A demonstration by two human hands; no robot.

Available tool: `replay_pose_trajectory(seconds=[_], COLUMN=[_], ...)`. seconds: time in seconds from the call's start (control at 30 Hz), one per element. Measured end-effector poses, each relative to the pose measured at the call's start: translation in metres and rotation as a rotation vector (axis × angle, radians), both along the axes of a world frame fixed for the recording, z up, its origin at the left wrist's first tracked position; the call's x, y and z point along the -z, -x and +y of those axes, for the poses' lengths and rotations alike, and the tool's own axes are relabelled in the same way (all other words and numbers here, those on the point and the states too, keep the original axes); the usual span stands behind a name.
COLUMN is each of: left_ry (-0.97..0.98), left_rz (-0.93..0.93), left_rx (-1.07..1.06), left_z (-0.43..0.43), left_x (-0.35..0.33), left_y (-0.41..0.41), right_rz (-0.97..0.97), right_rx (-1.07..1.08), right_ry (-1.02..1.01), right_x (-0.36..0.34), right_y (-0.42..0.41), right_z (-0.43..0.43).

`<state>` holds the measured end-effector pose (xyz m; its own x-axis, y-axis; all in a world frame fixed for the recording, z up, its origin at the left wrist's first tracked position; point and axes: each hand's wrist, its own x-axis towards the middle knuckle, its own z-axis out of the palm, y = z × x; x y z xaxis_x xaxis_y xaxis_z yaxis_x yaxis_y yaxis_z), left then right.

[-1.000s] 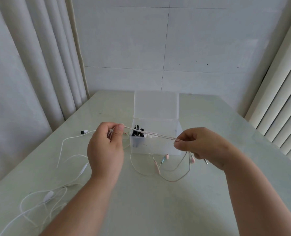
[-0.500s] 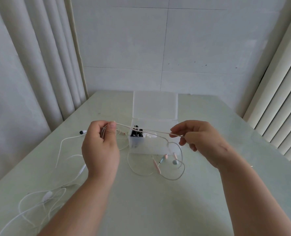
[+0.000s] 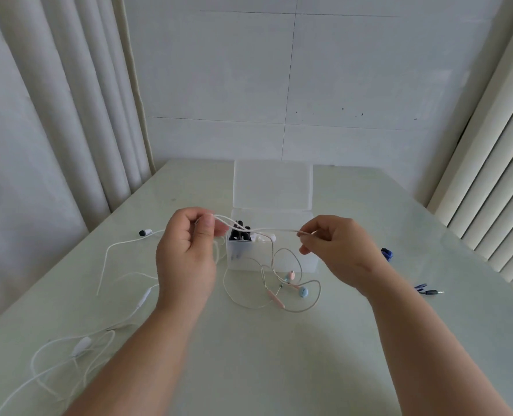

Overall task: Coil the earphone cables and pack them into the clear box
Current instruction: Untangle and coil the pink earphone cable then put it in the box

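Note:
A thin pink earphone cable [image 3: 261, 229] runs taut between my two hands, just above the clear box [image 3: 279, 256]. My left hand [image 3: 189, 250] grips one end with folded loops between thumb and fingers. My right hand [image 3: 333, 247] pinches the cable at its fingertips. The slack hangs down to the table in loops, with a pink inline remote [image 3: 276, 299], a pink earbud [image 3: 290, 275] and a light blue earbud [image 3: 303, 292] lying in front of the box. The box stands open, its lid [image 3: 272, 184] raised behind, with black earphones [image 3: 239, 232] inside at the left.
White earphones [image 3: 120, 244] sprawl over the table's left side, with an inline remote [image 3: 81, 346] near the front left. Dark blue earphones [image 3: 386, 254] and a jack plug [image 3: 432, 292] lie to the right. Curtains hang at left, blinds at right.
My right hand rose and moved left toward my left hand, shortening the taut stretch. More cable has dropped into loops on the table, and the blue earbud now lies there.

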<state>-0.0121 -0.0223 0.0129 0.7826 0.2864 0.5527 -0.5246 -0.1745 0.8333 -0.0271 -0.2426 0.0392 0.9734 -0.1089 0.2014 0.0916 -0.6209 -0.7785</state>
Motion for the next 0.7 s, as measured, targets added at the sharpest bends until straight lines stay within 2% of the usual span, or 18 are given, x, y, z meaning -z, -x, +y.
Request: replay_pose_trajectory(seconds=[0.17, 0.3, 0.47, 0.57, 0.7], left_ry=[0.182, 0.192, 0.242, 0.227, 0.238], left_rz=[0.058, 0.071, 0.064, 0.062, 0.101], left_rx=[0.322, 0.408, 0.345, 0.274, 0.066], left_z=[-0.002, -0.004, -0.004, -0.003, 0.002], left_x=[-0.002, -0.004, -0.007, -0.006, 0.000], left_y=[0.000, 0.001, 0.001, -0.001, -0.006], right_rz=[-0.033, 0.024, 0.015, 0.035, 0.088], right_rx=[-0.038, -0.096, -0.087, -0.136, -0.223], right_ry=[0.102, 0.162, 0.077, -0.076, -0.291], right_x=[0.008, 0.007, 0.000, -0.007, -0.014], right_y=[-0.005, -0.009, -0.005, -0.001, 0.003], right_z=[0.013, 0.022, 0.019, 0.017, 0.010])
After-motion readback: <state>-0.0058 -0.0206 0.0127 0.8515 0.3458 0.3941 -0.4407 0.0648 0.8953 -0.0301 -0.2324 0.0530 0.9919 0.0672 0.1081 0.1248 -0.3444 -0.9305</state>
